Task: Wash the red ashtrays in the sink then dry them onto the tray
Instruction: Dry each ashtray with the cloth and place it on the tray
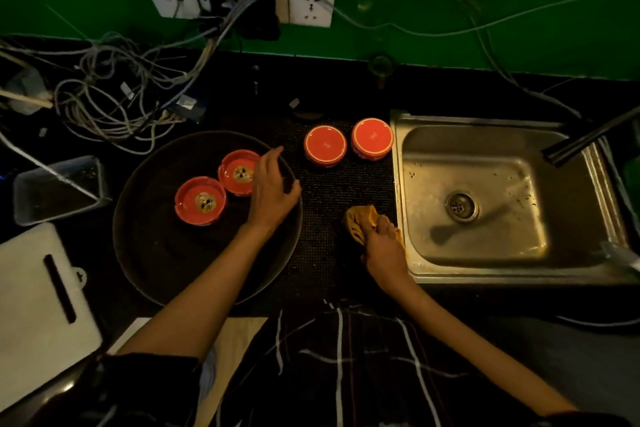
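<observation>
While left hand (272,189) hovers loose-fingered over tray (145,253), grip empty; right hand (382,248) clutches cloth (360,220)

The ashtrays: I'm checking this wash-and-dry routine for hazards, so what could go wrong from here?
Two ashtrays on the round tray show specks in their centres; if that is dirt, it may soil the drying tray. The left hand hovers beside one and could knock it. Tangled cables near the sink risk splashes.

Four red ashtrays, a round tray and a steel sink

Two ashtrays (200,200) (238,173) sit upright, touching, on the dark tray (156,260); two more (325,146) (372,139) lie upside down between the tray and the sink (485,263).
</observation>
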The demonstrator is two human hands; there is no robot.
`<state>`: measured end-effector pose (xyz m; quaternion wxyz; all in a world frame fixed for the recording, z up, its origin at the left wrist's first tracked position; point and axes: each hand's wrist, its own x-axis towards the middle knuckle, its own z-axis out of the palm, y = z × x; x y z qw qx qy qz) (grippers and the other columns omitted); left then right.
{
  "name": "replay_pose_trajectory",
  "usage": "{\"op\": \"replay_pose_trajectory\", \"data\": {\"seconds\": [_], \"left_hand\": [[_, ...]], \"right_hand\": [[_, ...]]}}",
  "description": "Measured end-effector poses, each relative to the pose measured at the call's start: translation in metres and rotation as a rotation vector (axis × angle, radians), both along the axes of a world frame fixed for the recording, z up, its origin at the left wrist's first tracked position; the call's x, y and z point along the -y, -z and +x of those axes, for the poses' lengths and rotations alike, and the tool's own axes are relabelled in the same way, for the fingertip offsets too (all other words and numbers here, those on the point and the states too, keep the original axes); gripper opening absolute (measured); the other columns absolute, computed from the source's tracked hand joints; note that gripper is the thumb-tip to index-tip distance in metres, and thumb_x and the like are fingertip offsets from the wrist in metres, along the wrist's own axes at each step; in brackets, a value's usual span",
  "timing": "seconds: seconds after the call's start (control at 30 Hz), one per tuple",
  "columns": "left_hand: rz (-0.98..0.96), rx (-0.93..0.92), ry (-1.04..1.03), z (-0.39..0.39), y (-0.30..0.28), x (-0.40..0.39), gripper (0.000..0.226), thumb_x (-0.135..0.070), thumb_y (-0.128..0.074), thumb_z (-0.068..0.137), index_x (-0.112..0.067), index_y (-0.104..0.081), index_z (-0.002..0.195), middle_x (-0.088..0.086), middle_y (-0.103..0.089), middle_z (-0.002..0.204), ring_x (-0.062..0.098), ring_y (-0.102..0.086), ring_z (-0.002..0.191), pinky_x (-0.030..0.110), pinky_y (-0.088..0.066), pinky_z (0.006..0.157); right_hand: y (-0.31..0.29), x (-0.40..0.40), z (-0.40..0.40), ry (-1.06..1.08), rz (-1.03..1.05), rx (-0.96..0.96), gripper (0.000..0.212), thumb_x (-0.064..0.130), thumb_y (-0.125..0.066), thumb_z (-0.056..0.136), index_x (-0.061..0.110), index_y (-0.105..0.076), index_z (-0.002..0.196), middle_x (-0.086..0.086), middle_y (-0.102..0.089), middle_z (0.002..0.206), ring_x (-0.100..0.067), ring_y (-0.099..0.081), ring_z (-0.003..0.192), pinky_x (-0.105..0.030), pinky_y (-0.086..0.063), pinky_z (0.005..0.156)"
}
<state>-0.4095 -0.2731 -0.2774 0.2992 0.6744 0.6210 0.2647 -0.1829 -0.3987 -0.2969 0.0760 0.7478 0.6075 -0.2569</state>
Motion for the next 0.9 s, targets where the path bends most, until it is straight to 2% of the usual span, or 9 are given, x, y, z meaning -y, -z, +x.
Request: {"op": "replay_pose_trajectory", "data": {"seconds": [0.13,0.3,0.4,0.53,0.73,0.8,0.83,0.9], "left_hand": [[-0.122,-0.044,0.101,0.04,0.008,-0.035,0.082,-0.023,-0.077,0.082,-0.005,-0.032,0.148,0.019,-0.038,0.149,0.032,-0.035,0.14,0.038,-0.03,0.115],[-0.276,-0.064,0.086,0.062,0.024,-0.073,0.114,-0.037,-0.091,0.065,-0.007,-0.025,0.153,0.017,-0.032,0.154,0.032,-0.03,0.143,0.041,-0.029,0.117],[-0.318,-0.088,0.085,0.074,0.031,-0.087,0.127,-0.037,-0.094,0.06,-0.008,-0.015,0.155,0.017,-0.023,0.158,0.033,-0.024,0.146,0.043,-0.026,0.119],[-0.328,-0.124,0.093,0.087,0.037,-0.098,0.128,-0.033,-0.094,0.06,-0.01,-0.012,0.157,0.014,-0.018,0.161,0.033,-0.019,0.148,0.046,-0.025,0.12],[-0.312,-0.12,0.077,0.078,0.03,-0.089,0.117,-0.032,-0.097,0.052,-0.012,-0.033,0.148,0.013,-0.036,0.148,0.032,-0.036,0.138,0.04,-0.036,0.11],[-0.288,-0.085,0.118,0.074,0.027,-0.071,0.113,-0.032,-0.097,0.05,-0.014,-0.038,0.144,0.012,-0.041,0.144,0.031,-0.04,0.134,0.038,-0.038,0.106],[-0.271,-0.066,0.153,0.072,0.026,-0.06,0.112,-0.033,-0.097,0.049,-0.014,-0.039,0.143,0.013,-0.042,0.142,0.031,-0.042,0.132,0.037,-0.038,0.105],[-0.257,-0.039,0.224,0.069,0.025,-0.035,0.114,-0.034,-0.097,0.048,-0.012,-0.04,0.145,0.013,-0.043,0.142,0.031,-0.044,0.13,0.035,-0.038,0.105]], "right_hand": [[0.001,-0.002,0.004,-0.02,0.017,0.011,0.096,0.012,-0.066,0.083,0.027,-0.01,0.158,-0.024,-0.018,0.158,-0.042,-0.023,0.145,-0.046,-0.025,0.118],[0.002,-0.004,0.002,-0.004,-0.031,0.024,0.094,0.006,-0.061,0.087,0.027,-0.002,0.158,-0.026,-0.008,0.16,-0.046,-0.015,0.147,-0.05,-0.026,0.117],[0.002,-0.01,0.002,-0.007,-0.03,0.041,0.096,0.004,-0.062,0.083,0.025,-0.006,0.158,-0.026,-0.012,0.158,-0.047,-0.019,0.144,-0.051,-0.028,0.116],[0.001,-0.012,0.006,0.002,-0.032,0.015,0.096,0.0,-0.061,0.081,0.026,-0.01,0.158,-0.026,-0.015,0.157,-0.047,-0.022,0.142,-0.051,-0.031,0.115],[0.0,-0.012,0.016,0.008,0.055,-0.069,0.088,0.005,-0.062,0.081,0.029,-0.021,0.156,-0.017,-0.032,0.153,-0.039,-0.037,0.136,-0.045,-0.037,0.111],[-0.005,-0.012,0.025,0.086,0.104,-0.205,0.085,0.002,-0.06,0.078,0.029,-0.032,0.153,-0.011,-0.044,0.147,-0.035,-0.048,0.128,-0.038,-0.043,0.104],[-0.009,-0.012,0.029,0.148,0.124,-0.271,0.083,-0.001,-0.059,0.078,0.029,-0.036,0.152,-0.01,-0.052,0.14,-0.034,-0.055,0.12,-0.031,-0.045,0.095],[-0.016,-0.01,0.034,0.277,0.162,-0.358,0.071,0.0,-0.059,0.084,0.026,-0.044,0.148,-0.012,-0.065,0.123,-0.033,-0.063,0.106,-0.021,-0.038,0.078]]}}
